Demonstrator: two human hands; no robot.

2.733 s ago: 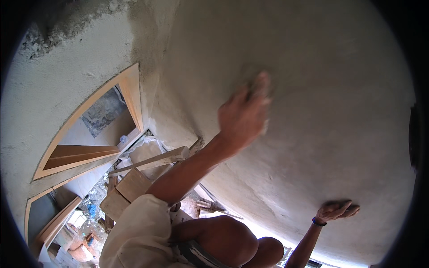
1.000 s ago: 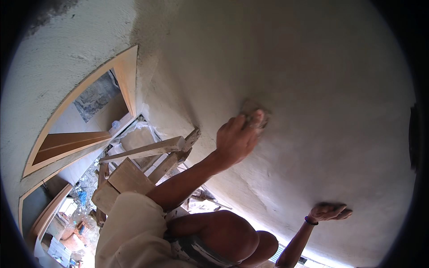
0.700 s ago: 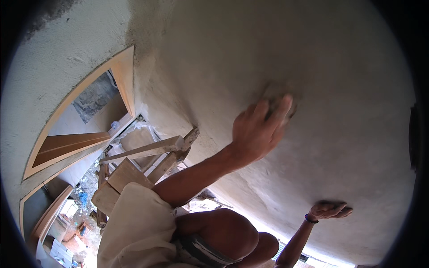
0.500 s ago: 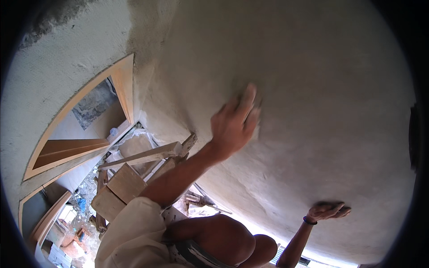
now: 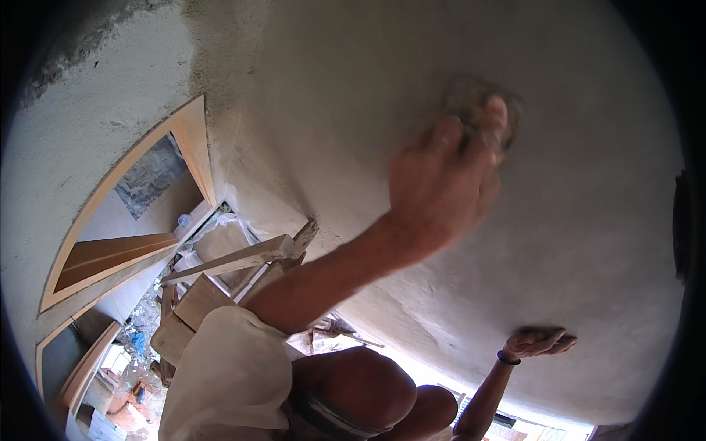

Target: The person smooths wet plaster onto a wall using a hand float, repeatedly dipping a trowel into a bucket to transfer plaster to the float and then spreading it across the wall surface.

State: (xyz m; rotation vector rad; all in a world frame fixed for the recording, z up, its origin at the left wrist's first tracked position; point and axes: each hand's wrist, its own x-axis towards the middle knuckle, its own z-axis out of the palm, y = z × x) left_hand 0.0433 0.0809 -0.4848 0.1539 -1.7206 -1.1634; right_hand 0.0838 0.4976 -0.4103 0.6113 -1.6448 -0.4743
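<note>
My left hand (image 5: 445, 180) is raised against the plastered wall (image 5: 331, 88), its fingers bent around a blurred grey-brown sponge-like pad (image 5: 471, 92). The pad lies on the wall's surface; motion smears its edges, so its exact kind is unclear. Lower and farther right, my right hand (image 5: 540, 342) rests against the same wall, fingers stretched out and a dark beaded band on the wrist. I see nothing held in it.
At left, a wood-framed opening (image 5: 191, 147) is set in the rough wall. Below it stands a wooden plank structure (image 5: 202, 298) with a beam (image 5: 235, 261). Loose rubble and plastic litter (image 5: 136, 342) lie on the floor. My bent knees (image 5: 360, 389) show at the bottom.
My left hand has moved up and to the right across the wall, and the pad under its fingers now shows. My right hand has stayed nearly in place.
</note>
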